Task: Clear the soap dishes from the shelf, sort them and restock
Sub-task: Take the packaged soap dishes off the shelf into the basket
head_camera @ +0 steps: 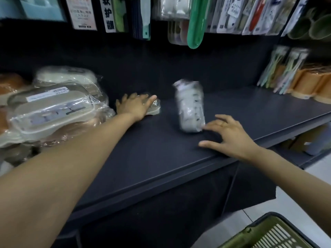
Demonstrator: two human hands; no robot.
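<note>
My left hand [135,105] lies flat on a small wrapped beige soap dish [155,109] near the back of the dark shelf [161,158]. A grey-white wrapped soap dish [190,106] stands on end in the middle of the shelf, blurred. My right hand [228,136] is spread open just right of it, fingertips near its lower corner, holding nothing. A pile of wrapped beige and orange soap dishes [52,108] is stacked at the left.
Packaged goods hang above the shelf, among them a green brush [196,24]. Toothbrush packs [284,68] and orange tubs [311,83] stand at the right end. A green basket [268,233] sits on the floor at the lower right.
</note>
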